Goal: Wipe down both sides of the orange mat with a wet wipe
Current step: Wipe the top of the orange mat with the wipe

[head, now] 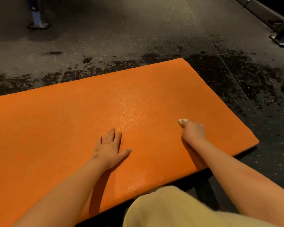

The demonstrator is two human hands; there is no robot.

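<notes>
The orange mat [72,128] lies flat on a dark speckled floor [138,30], which is blotchy along the mat's far edge. The left hand [111,149] rests flat mid-mat with straight fingers. The right hand [193,131] grips a white wipe [182,121] on the mat near its right edge.

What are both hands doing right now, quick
Left hand: open, flat on the mat.
Right hand: closed on the wipe, pressing it to the mat.

Dark speckled rubber floor [138,30], patchily wet.
</notes>
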